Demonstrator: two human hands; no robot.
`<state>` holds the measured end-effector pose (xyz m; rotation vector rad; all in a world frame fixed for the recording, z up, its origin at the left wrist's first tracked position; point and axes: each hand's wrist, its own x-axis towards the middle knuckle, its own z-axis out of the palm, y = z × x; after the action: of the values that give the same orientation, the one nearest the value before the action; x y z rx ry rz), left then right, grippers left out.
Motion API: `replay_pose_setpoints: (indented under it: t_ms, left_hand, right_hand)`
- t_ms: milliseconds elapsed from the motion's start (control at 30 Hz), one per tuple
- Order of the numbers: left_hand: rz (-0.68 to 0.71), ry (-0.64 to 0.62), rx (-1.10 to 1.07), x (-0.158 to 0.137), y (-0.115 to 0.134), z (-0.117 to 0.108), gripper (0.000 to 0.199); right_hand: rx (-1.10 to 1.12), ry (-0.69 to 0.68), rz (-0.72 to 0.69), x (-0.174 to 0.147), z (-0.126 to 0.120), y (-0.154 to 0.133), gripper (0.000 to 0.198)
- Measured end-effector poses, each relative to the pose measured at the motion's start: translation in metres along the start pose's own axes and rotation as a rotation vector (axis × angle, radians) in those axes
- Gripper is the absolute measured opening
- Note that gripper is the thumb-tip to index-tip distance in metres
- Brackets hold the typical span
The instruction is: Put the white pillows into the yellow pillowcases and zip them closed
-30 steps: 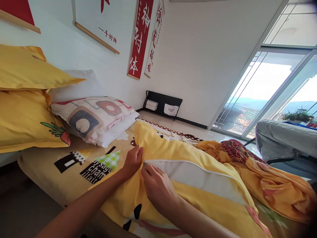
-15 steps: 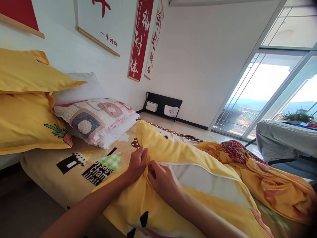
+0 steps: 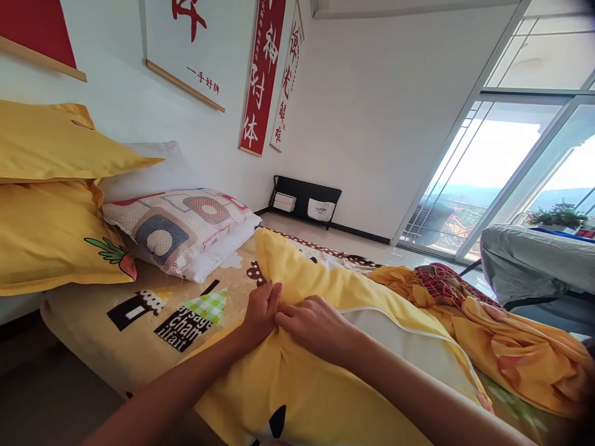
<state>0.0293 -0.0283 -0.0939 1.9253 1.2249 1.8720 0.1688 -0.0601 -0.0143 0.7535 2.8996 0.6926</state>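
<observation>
A yellow pillowcase (image 3: 362, 384) with dark printed shapes lies across the bed in front of me, with a white pillow (image 3: 395, 337) showing through its long opening. A white strip, apparently a zipper, edges that opening. My left hand (image 3: 261, 313) is closed on the gathered fabric at the near end. Right beside it, my right hand (image 3: 309, 319) pinches the same bunched cloth, its knuckles up. Creases spread out from where both hands grip. The fingertips are partly hidden in the folds.
Yellow pillows (image 3: 51, 229) are stacked at the left, beside a patterned pillow (image 3: 186, 226). A printed sheet (image 3: 158, 341) covers the bed. An orange blanket (image 3: 515, 334) lies crumpled at right. A black rack (image 3: 304, 198) stands by the far wall, near a sliding glass door (image 3: 493, 161).
My right hand has turned over and shifted slightly up and right, pulling the fabric over part of the opening. My left hand keeps its grip nearly in place.
</observation>
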Motion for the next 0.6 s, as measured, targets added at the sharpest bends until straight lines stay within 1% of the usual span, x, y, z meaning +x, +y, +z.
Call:
replay_pose_setpoints:
  t_ms: [100,233,333,533,600]
  left_hand:
    - [-0.009,-0.004,-0.011,0.001,0.000,0.000,0.039]
    - [-0.005,-0.010,-0.021,0.001,0.000,0.000,0.040]
    - [-0.021,-0.020,-0.035,0.002,0.000,0.000,0.041]
    - [-0.033,-0.028,-0.042,0.002,0.001,-0.002,0.041]
    - [-0.030,-0.024,-0.045,0.002,0.001,-0.002,0.041]
  right_hand:
    - [0.042,-0.008,-0.007,-0.001,-0.008,0.007,0.014]
    - [0.203,-0.011,0.039,-0.003,-0.016,0.014,0.013]
    - [0.303,-0.041,0.057,-0.001,-0.021,0.015,0.013]
    - [0.381,-0.085,0.079,0.000,-0.028,0.015,0.015]
    - [0.407,-0.077,0.104,-0.002,-0.029,0.013,0.013]
